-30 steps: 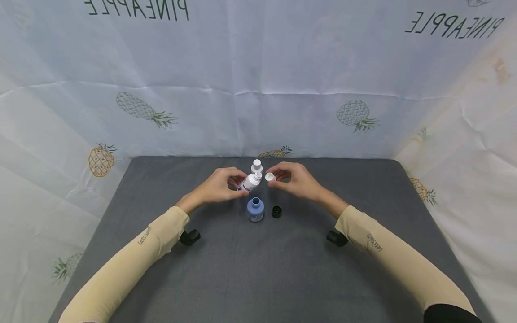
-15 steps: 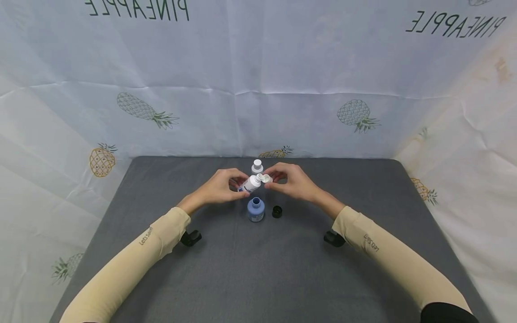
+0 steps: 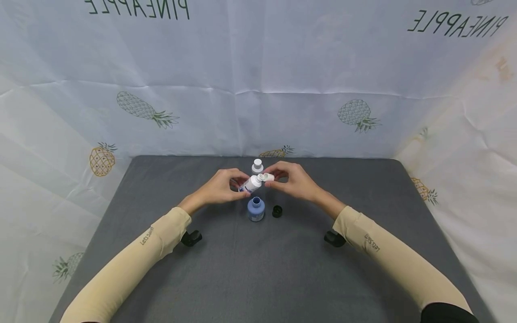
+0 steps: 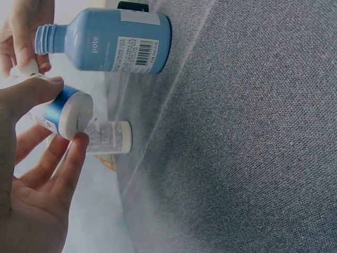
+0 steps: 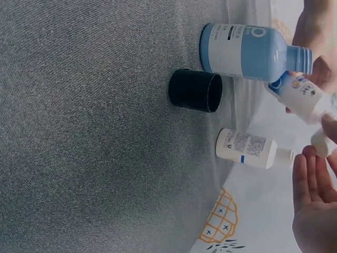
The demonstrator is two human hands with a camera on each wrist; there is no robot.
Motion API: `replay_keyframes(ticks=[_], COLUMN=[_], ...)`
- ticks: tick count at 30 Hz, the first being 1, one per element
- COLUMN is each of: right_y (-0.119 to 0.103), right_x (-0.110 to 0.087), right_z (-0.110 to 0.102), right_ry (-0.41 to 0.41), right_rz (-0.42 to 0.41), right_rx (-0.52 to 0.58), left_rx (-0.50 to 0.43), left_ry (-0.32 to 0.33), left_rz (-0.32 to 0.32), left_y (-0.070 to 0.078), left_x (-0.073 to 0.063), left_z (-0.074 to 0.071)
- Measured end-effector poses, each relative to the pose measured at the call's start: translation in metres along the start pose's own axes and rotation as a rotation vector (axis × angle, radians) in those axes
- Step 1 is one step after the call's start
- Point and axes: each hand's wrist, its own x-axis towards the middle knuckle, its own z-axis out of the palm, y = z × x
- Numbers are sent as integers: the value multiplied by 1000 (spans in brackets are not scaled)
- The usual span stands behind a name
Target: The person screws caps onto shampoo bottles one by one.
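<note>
My left hand (image 3: 220, 186) grips a small white bottle with a blue label (image 3: 251, 183), tilted with its neck toward the right. Between the thumb and fingers of my right hand (image 3: 296, 181) is a white cap (image 5: 319, 143), close to that bottle's mouth; I cannot tell whether they touch. Below the hands, an open blue bottle (image 3: 256, 211) stands upright on the table. A black cap (image 3: 277, 211) sits just right of it. Behind the held bottle stands a second white bottle (image 3: 257, 168) with its white top on.
A grey cloth covers the table (image 3: 242, 273). Its far edge meets a hanging white sheet (image 3: 242, 121) printed with pineapples, which also runs along both sides.
My right hand has brought the white cap left to the tilted bottle's mouth and turned it toward the neck. The left hand and standing things stay nearly in place.
</note>
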Motion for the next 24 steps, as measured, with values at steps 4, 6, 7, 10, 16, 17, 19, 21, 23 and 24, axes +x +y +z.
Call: replay_keyframes(ticks=[4,6,7,10,16,17,19,21,23,24], right_y=[0,0,0,0,-2,-2,-3,-3,-3,-4], right_x=[0,1,1,1,1,1,0,0,0,0], right_z=[1,2,2,4,8,9,10,11,12,13], right_ry=[4,8,11,19,39,43,49,54,56,57], right_rz=[-4,-4,-4,-8,-24,-27,-31,-33,-35,-34], right_rx=[21,37,45,67,91,94,102,111,119,122], left_rx=[4,7,9,11,6,6,3,1,0,-2], left_ry=[4,5,5,5,4,3,2,-1,-1,-2], left_rz=[6,9,11,11,16,17,20,19,20,20], left_y=[0,-1,-1,-1,-3,-3,-4,-4,-4,-4], left_x=[0,0,0,-1,-1,-1,0,0,0,0], left_z=[0,0,0,1,2,2,2,2,2,2])
